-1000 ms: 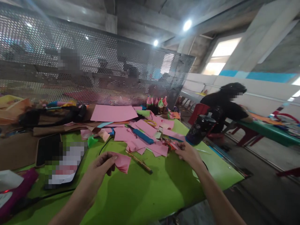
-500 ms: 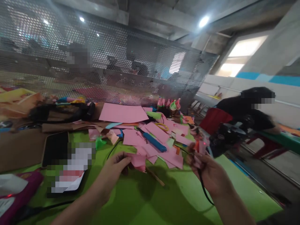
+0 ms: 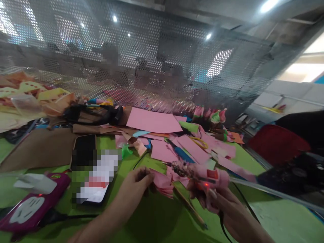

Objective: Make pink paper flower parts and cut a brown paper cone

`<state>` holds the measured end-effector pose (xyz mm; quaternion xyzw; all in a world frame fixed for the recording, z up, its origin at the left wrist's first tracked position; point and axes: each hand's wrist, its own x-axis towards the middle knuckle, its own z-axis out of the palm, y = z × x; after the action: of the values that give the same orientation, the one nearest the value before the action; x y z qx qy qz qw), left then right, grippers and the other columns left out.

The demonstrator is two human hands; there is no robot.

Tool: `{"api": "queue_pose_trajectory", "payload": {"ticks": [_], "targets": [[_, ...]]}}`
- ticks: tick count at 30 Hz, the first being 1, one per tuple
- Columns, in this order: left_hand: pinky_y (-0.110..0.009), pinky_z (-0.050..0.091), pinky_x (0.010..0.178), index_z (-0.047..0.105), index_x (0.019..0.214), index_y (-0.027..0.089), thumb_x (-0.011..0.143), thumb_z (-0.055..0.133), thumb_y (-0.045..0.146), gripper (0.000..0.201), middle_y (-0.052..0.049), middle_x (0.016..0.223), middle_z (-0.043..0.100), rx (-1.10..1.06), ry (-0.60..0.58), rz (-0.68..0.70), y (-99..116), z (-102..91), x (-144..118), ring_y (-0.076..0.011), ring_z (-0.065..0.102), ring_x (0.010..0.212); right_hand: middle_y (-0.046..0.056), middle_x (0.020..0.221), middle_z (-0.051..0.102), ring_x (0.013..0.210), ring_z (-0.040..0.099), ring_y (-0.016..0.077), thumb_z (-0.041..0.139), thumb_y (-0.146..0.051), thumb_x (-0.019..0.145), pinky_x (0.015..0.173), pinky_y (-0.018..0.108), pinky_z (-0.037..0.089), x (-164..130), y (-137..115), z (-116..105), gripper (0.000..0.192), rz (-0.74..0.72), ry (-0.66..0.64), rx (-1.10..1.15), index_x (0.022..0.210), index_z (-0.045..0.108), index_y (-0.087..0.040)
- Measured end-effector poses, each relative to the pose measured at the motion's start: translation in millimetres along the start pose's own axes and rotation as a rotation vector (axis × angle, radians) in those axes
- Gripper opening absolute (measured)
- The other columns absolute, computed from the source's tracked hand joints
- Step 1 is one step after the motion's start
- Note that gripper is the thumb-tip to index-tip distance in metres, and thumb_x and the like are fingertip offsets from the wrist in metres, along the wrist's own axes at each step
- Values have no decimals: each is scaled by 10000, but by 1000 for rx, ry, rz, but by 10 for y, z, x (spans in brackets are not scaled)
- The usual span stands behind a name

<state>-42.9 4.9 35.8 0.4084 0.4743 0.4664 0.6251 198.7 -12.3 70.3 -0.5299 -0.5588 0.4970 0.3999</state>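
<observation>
1. I count clock directions from my own body, with 12 straight ahead. Very near, between 9 and 10 o'clock, lies the purple power strip [image 3: 37, 202] with a white plug [image 3: 37, 183].

2. At 11 o'clock the fingers of my left hand [image 3: 140, 185] are pinching a pink paper piece [image 3: 163, 184] with pleated edge, above the green counter [image 3: 157, 222].

3. At 2 o'clock my right hand [image 3: 215, 199] is grasping the pink glue gun [image 3: 199, 170]. One second ago this hand was farther out, by the scraps; now it is close to the left one, and the dark nozzle [image 3: 168, 164] points toward 9 o'clock, just beside the paper. Whether they touch, I cannot tell.

4. From this change I judge that fetching the tool is finished, and both parts of the work are together. Glue on the paper I cannot see.

5. Between my hands a thin brown stick [image 3: 191, 206] is lying. Between 10 and 11 o'clock are a dark phone [image 3: 83, 152] and a second phone [image 3: 98, 180], its screen blurred.

6. Farther, between 12 and 1, a blue cutter [image 3: 183, 155] lies among pink scraps [image 3: 164, 150].

7. Behind, at 12, rests a large pink sheet [image 3: 154, 119]; at 1, small cone figures [image 3: 215, 116].

8. Farthest ahead stands a perforated panel [image 3: 146, 47].
</observation>
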Motion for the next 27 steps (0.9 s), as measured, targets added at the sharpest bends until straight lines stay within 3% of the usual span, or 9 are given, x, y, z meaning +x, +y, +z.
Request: {"api": "queue_pose_trajectory", "payload": {"ticks": [8, 21, 27], "targets": [[-238, 261, 485, 522, 610, 197, 738, 577, 358, 213, 41, 514, 498, 133, 18, 33, -3, 26, -14, -105, 403, 477, 88, 821, 687, 730, 607, 220, 617, -633, 766, 623, 308, 507, -27, 1, 102, 473, -36, -159, -203, 947, 728, -210], [-243, 279, 491, 487, 573, 208, 738, 557, 328, 215, 34, 490, 491, 211, 36, 91, -52, 24, 2, -122, 454, 484, 72, 830, 683, 780, 610, 241, 600, -596, 793, 707, 337, 531, -15, -77, 222, 428, -90, -177, -317, 916, 711, -202], [-248, 267, 479, 465, 547, 216, 713, 545, 316, 210, 43, 474, 466, 227, 47, 80, -3, 41, -11, -124, 438, 472, 50, 759, 650, 714, 593, 218, 615, -580, 788, 676, 321, 525, -14, -50, 205, 384, -108, -169, -317, 858, 703, -213]]}}
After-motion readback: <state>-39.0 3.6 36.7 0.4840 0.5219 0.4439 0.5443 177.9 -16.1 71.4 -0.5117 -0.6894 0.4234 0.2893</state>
